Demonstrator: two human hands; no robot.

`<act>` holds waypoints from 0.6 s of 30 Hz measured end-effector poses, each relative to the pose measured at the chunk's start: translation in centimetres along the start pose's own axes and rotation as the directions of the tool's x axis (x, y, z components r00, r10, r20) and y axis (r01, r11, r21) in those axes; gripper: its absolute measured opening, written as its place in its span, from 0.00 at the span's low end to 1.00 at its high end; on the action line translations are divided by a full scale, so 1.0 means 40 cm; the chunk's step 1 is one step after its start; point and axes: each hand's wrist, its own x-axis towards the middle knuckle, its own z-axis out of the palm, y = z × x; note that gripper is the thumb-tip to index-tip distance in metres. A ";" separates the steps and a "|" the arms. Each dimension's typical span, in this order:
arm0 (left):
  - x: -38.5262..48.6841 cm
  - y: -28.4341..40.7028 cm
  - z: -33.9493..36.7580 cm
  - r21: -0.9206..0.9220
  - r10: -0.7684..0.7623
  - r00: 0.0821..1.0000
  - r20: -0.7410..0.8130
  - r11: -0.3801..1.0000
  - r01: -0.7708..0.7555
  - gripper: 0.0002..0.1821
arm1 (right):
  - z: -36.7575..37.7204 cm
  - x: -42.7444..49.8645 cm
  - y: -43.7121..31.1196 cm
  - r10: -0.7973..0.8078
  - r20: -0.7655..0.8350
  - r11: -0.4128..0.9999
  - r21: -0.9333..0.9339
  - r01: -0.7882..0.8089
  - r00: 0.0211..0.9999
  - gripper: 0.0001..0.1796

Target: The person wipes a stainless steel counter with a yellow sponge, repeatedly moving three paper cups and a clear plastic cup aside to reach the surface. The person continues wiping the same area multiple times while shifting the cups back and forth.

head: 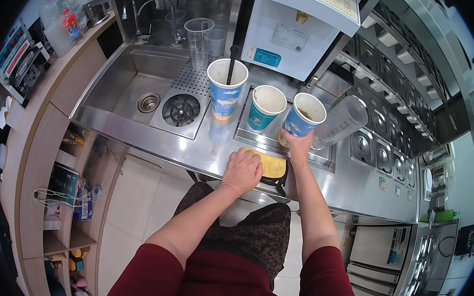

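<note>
My right hand (298, 143) grips the lower part of a blue paper cup (299, 121) with a cloud print; some dark liquid shows inside it. My left hand (241, 171) lies with curled fingers at the counter's front edge, over the left end of a folded yellow cloth (274, 167) with dark trim. Whether its fingers hold the cloth is hidden. Left of the held cup stands a teal paper cup (262, 117) with residue inside its rim. Further left is a taller blue paper cup (224, 97) with a black stick (231, 70) standing in it.
A clear measuring jug (339, 124) leans right of the held cup. Behind stands a white dispenser (291, 35) with a brass spout. A steel sink (131, 81) and a round rinser (181, 110) lie left. Lidded steel containers (362, 146) line the right side.
</note>
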 end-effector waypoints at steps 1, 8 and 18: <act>0.001 0.001 -0.001 0.002 -0.002 1.000 0.005 1.000 0.002 0.05 | -0.006 -0.003 -0.007 -0.002 0.006 1.000 -0.028 0.002 1.000 0.41; -0.001 0.001 -0.007 0.002 -0.009 1.000 0.010 1.000 0.009 0.05 | -0.056 -0.021 -0.109 0.031 0.081 0.986 -0.163 -0.018 0.996 0.38; 0.001 0.000 -0.003 -0.018 0.007 1.000 -0.008 1.000 -0.007 0.05 | -0.120 -0.005 -0.226 0.047 0.234 0.894 -0.444 0.064 0.971 0.37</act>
